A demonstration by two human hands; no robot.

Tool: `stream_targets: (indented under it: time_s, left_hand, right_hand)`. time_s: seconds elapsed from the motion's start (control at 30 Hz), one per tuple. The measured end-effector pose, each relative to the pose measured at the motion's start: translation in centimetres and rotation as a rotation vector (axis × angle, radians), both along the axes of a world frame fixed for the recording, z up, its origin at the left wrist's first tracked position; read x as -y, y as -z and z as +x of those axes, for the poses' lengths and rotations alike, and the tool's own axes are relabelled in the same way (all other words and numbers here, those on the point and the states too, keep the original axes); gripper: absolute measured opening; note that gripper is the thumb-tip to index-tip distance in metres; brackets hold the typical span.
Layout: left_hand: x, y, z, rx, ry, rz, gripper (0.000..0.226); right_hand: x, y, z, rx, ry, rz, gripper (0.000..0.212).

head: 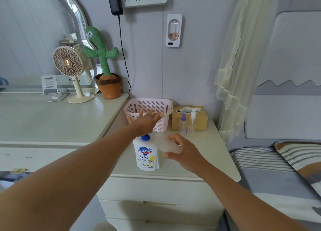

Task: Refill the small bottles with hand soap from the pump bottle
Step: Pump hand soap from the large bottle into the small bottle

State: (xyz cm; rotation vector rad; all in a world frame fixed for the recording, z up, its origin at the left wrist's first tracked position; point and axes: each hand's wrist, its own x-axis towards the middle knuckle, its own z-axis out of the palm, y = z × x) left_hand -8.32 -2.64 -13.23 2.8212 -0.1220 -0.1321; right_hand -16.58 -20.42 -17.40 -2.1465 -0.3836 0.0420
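A white Safeguard pump bottle (146,155) with a blue collar stands on the nightstand (205,161). My left hand (145,120) lies flat on its pump head, fingers straight and spread. My right hand (184,152) holds a small translucent bottle (166,143) tilted, its mouth up by the pump's spout. Two more small bottles stand further back: a purple spray bottle (183,124) and a clear pump bottle (193,122).
A pink slotted basket (149,105) sits right behind my left hand, a tissue box (190,119) to its right. On the higher dresser at the left are a fan (69,70) and a cactus toy (104,62). A bed lies to the right.
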Motion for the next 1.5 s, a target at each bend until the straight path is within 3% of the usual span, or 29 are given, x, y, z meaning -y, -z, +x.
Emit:
stream_targets:
  time_s: [1.5]
  left_hand:
    - [0.4, -1.3, -1.0, -0.036, -0.004, 0.007, 0.054]
  right_hand:
    - [-0.2, 0.4, 0.4, -0.019, -0.001, 0.038, 0.05]
